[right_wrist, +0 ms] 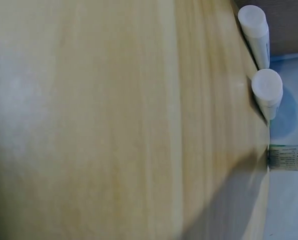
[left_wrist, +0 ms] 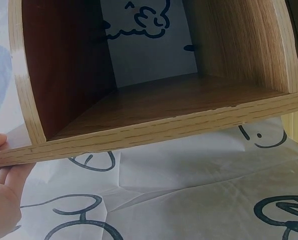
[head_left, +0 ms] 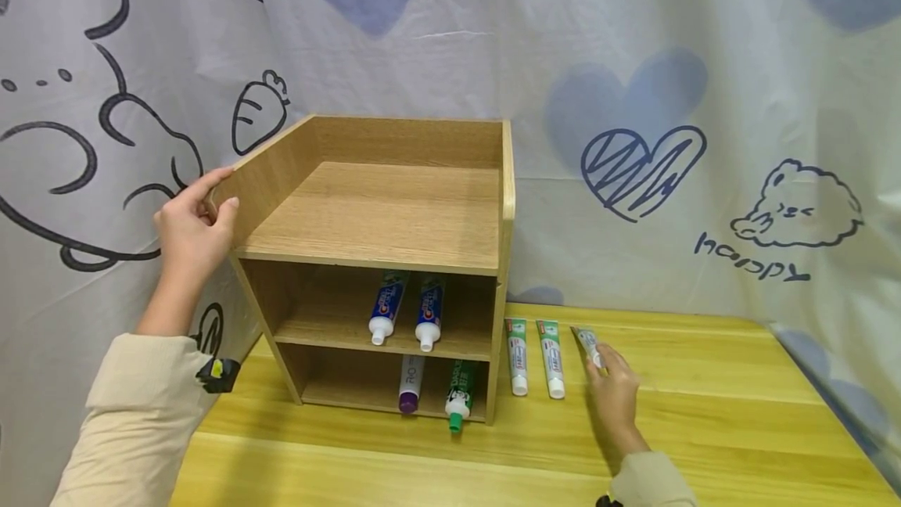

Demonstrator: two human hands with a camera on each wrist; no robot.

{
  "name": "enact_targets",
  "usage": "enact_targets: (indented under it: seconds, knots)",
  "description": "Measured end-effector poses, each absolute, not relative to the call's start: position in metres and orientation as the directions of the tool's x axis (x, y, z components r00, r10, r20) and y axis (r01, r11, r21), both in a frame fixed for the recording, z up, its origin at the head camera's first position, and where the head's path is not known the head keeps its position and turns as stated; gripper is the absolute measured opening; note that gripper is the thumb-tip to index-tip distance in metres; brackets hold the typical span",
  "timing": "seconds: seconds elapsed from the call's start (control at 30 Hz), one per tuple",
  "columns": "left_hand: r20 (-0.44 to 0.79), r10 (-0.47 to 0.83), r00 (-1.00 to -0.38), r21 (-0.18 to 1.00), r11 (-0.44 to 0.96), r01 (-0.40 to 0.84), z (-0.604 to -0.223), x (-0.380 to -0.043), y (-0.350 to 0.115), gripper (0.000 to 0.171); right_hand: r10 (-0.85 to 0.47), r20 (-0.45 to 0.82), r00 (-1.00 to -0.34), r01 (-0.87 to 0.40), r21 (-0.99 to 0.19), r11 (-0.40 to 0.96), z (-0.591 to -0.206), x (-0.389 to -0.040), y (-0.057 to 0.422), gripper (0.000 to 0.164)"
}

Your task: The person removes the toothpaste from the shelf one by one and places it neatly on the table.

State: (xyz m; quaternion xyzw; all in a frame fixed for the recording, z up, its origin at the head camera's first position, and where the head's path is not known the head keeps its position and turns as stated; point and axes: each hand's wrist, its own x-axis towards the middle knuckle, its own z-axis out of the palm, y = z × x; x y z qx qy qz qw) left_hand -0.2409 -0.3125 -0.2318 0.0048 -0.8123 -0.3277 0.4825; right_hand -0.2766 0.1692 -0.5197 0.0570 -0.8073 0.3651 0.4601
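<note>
My left hand [head_left: 193, 229] grips the left side panel of a wooden shelf unit [head_left: 366, 264]. In the left wrist view, thumb and fingers lie on opposite sides of the board's edge. My right hand [head_left: 614, 390] pinches a toothpaste tube [head_left: 586, 341] on the table's right part; its lower end is hidden by the fingers. In the right wrist view that tube [right_wrist: 289, 157] shows only partly, and the hand is out of sight. Left of it lie two green-and-white toothpaste tubes [head_left: 517, 357] [head_left: 552, 358], white caps toward me.
On the middle shelf sit two blue toothpaste tubes [head_left: 387, 307] [head_left: 430, 311]. The bottom shelf holds a white tube with a purple cap [head_left: 411, 383] and a green one with a green cap [head_left: 460, 393]. A patterned curtain [head_left: 633, 100] hangs behind the yellow wooden table [head_left: 746, 405].
</note>
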Motion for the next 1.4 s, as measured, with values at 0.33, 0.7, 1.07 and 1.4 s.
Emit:
enact_targets:
  seconds: [0.33,0.7,1.07,1.4]
  knots:
    - [0.773,-0.334,-0.539,0.549,0.778,0.305,-0.232,-0.241,-0.313,0.036,0.283,0.662,-0.694,-0.316,-0.633,0.706,-0.524,-0.277,0.166,0.03]
    - [0.777,-0.325,-0.539,0.543,0.78,0.311,-0.231,-0.239,-0.311,0.035,0.315,0.583,-0.749,-0.238,-0.68,0.693,-0.533,-0.276,0.162,0.033]
    - [0.776,-0.322,-0.542,0.541,0.781,0.311,-0.231,-0.24,-0.311,0.035,0.278,0.466,-0.84,-0.147,-0.688,0.71,-0.538,-0.272,0.159,0.032]
    - [0.766,-0.325,-0.555,0.552,0.776,0.307,-0.23,-0.239,-0.312,0.035,0.286,0.415,-0.864,-0.1,-0.698,0.709,-0.539,-0.263,0.156,0.026]
